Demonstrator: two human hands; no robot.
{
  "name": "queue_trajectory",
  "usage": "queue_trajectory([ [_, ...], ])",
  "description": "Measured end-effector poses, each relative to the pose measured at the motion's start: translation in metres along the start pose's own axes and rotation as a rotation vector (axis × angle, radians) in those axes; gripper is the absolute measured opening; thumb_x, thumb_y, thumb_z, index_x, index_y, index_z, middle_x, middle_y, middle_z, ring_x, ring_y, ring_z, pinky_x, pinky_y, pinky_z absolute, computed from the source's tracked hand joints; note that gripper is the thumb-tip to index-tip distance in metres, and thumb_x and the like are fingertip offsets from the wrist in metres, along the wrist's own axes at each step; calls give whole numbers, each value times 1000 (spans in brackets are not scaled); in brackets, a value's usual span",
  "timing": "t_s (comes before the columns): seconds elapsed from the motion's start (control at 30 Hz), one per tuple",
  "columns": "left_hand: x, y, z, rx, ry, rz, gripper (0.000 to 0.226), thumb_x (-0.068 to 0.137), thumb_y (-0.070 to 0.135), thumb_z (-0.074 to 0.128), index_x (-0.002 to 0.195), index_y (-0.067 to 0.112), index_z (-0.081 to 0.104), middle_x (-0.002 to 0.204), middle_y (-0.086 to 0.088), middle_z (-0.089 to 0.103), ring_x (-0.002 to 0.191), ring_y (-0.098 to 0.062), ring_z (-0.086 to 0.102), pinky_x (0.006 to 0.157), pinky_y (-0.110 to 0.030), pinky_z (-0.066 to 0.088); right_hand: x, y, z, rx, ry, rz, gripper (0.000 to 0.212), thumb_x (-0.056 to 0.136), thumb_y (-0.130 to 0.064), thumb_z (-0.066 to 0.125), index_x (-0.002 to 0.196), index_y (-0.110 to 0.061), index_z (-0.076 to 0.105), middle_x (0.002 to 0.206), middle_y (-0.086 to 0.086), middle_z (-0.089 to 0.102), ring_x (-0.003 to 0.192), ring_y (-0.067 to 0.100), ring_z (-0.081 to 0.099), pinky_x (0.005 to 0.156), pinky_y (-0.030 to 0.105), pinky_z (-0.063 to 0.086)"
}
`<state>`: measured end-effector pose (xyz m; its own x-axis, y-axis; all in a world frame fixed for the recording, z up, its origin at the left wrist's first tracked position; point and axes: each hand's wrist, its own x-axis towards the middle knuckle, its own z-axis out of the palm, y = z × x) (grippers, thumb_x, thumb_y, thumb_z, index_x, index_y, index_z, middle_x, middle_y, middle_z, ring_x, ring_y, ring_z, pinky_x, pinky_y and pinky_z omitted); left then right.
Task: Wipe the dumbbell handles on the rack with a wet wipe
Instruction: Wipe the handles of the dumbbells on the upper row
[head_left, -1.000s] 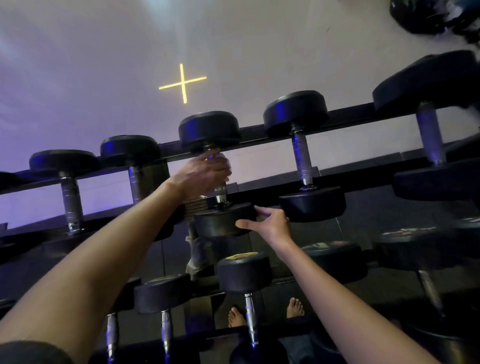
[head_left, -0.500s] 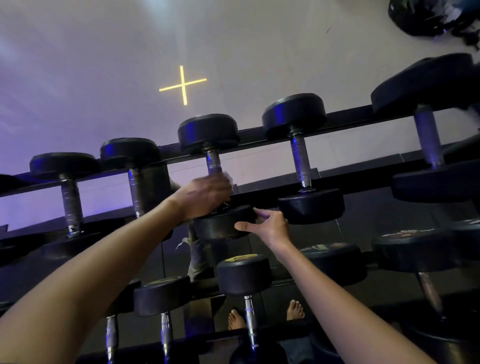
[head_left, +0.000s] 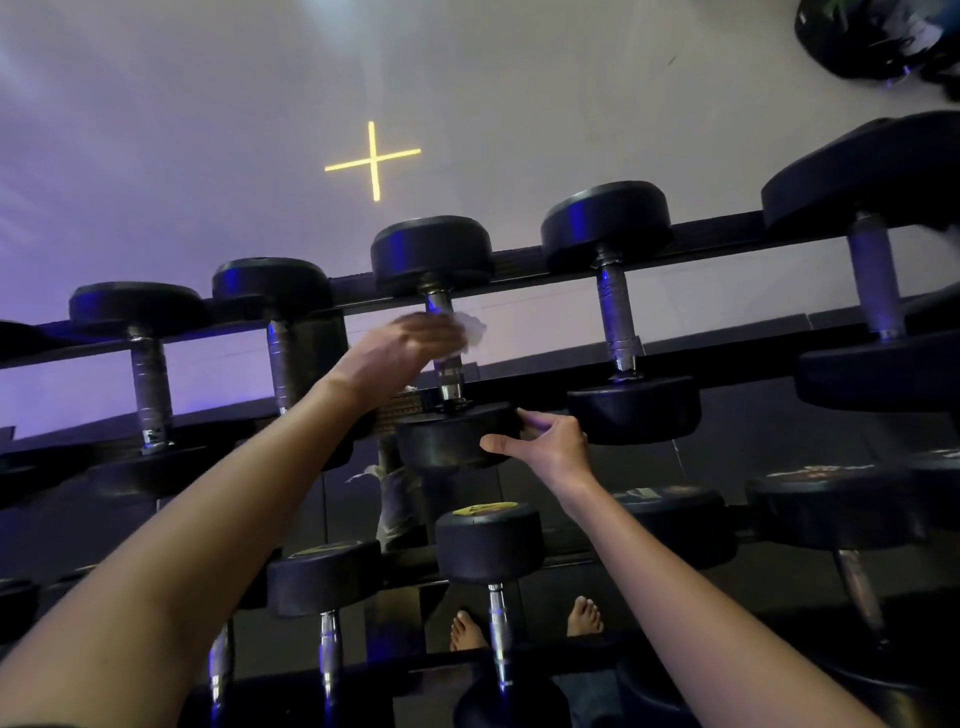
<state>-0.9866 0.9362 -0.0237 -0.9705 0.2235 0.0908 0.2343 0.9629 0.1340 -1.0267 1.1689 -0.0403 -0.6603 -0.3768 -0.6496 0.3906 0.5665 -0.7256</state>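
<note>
Handle (head_left: 450, 371) of the middle dumbbell (head_left: 431, 252), top row of the rack (head_left: 519, 266): the upper part is inside the left hand (head_left: 405, 348). The lower part is bare and shows just under that hand, down to the collar. Wet wipe (head_left: 471, 330) is bunched in the same hand, a white tuft sticking out past the fingertips on the far side. Left hand is curled round wipe and handle together. It is blurred, so exact finger placement can't be read.

Right hand (head_left: 553, 441) sits below and to the right of the left one. Thumb is under and fingers over the rim of the dumbbell's near head (head_left: 452, 439), gripping it.

Judgement on doing this well:
- Wrap the wipe fully round the bar rather than dabbing one face.
- Stroke the whole length, from the collar above the left hand to the collar below it.
- Twist a little so the far side of the knurling gets covered.
- The right hand's job looks to be stopping the dumbbell rolling in its cradle, so a firm hold and no lifting.
- The loose tuft could snag on the knurling, so tuck it in.

Next handle (head_left: 615, 317) stands to the right of the left hand and a further handle (head_left: 283, 358) to its left, neither touched by a hand. Bare feet (head_left: 470, 629) far below the right hand
</note>
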Motion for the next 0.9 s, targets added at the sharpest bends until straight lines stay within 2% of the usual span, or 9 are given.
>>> queue_trajectory([
  [0.07,6,6,0,-36,109,-171,30,79,0,67,107,10,70,113,-9,68,107,-29,62,85,-43,55,-1,0,0,-4,5,-1,79,56,-30,87,126,-11,57,126,7,61,117,16,54,91,21,39],
  [0.17,-4,34,9,-213,234,-355,15,83,17,63,89,7,71,97,-12,66,85,-32,63,66,-39,54,-1,0,-1,-13,13,0,79,55,-31,88,126,-11,58,125,7,61,117,16,53,91,20,38],
  [0.27,-9,46,13,-356,211,-498,8,85,14,65,84,6,68,95,-10,60,79,-28,60,67,-36,49,-1,-2,-1,-3,11,-2,78,56,-29,87,126,-9,58,126,7,61,121,17,53,91,20,38],
  [0.4,19,34,10,-521,422,-777,4,83,5,66,81,9,67,103,-2,63,86,-18,60,72,-28,50,-3,-2,-1,4,-7,4,77,59,-28,86,128,-10,56,129,8,58,122,17,51,89,19,36],
  [0.47,22,39,13,-604,518,-921,11,83,3,64,80,13,67,90,-1,68,80,-15,62,69,-27,52,-4,-2,-1,12,-10,7,76,60,-27,85,128,-10,55,130,8,57,123,18,50,88,19,36],
  [0.57,10,61,14,-736,554,-1102,11,80,1,68,78,12,66,78,-3,67,74,-12,62,63,-15,48,-3,-3,-2,9,-7,-2,76,59,-27,86,128,-10,56,130,9,57,122,18,50,89,19,36],
  [0.73,23,43,11,-1095,683,-1278,24,84,-3,63,98,16,63,78,-5,67,65,-8,64,63,-27,55,-4,-5,-2,-6,9,-9,76,59,-29,86,127,-11,57,128,8,59,120,16,51,91,21,38],
  [0.8,28,29,20,-1172,723,-1340,21,87,2,61,98,18,66,76,-2,68,69,-12,62,73,-36,55,-4,-4,-2,5,9,-7,76,59,-27,86,127,-10,57,128,8,59,119,15,50,91,20,37],
  [0.9,17,38,34,-1159,479,-1414,22,90,0,52,102,6,69,83,-15,68,76,-20,58,77,-40,52,-4,-4,-3,2,8,-10,77,58,-27,86,127,-9,57,128,9,59,121,17,50,92,21,38],
])
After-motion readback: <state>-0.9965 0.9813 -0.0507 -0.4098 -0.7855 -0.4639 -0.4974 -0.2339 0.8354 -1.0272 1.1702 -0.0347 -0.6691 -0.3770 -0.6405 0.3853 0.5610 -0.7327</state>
